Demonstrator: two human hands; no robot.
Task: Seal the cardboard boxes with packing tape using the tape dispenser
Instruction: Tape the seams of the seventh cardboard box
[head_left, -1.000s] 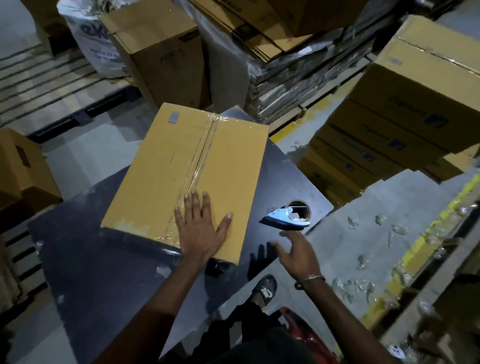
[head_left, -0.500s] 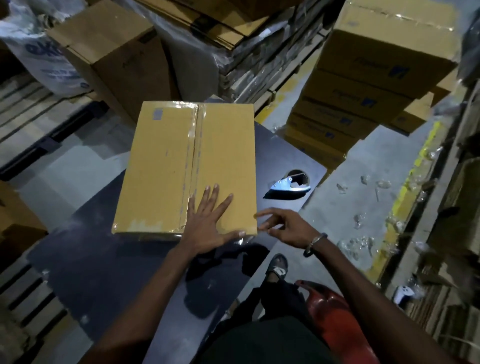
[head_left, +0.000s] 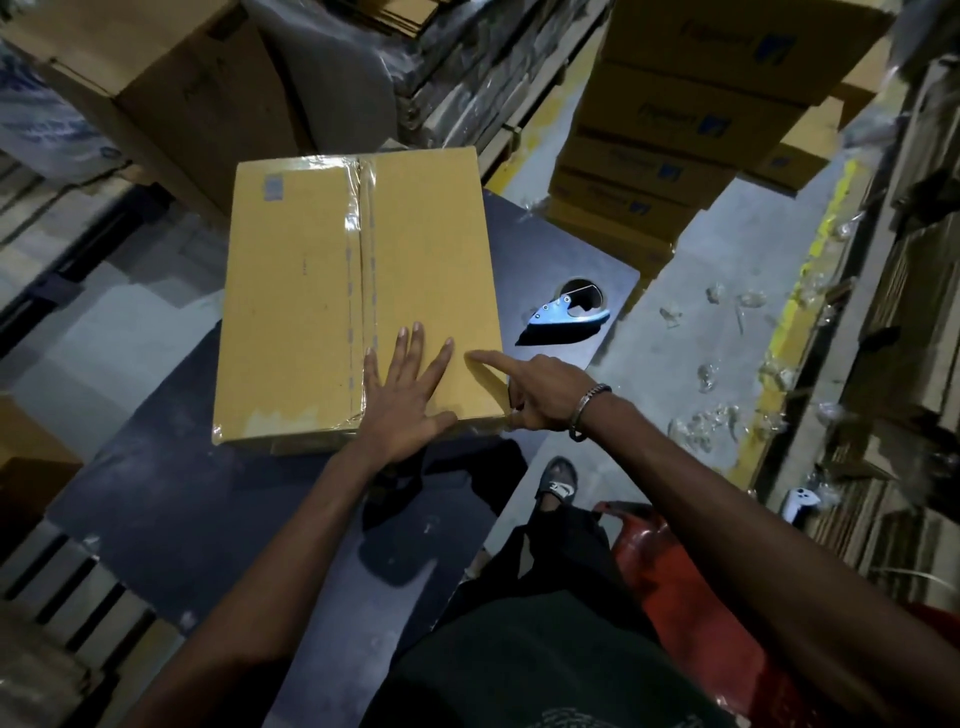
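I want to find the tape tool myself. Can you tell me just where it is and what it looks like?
Find the dark table with the big cardboard box on it. Just right of the box, by a round hole near the table's far corner, lies the tape dispenser. It is the only shiny pale blue metal thing there.

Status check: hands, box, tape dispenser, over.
Left hand flat on the box; right hand gripping its near right corner. Center seam taped. Tape dispenser lying idle on the table, right of the box. Nothing in the way.

Dim warehouse, grey concrete floor (head_left: 691, 291)
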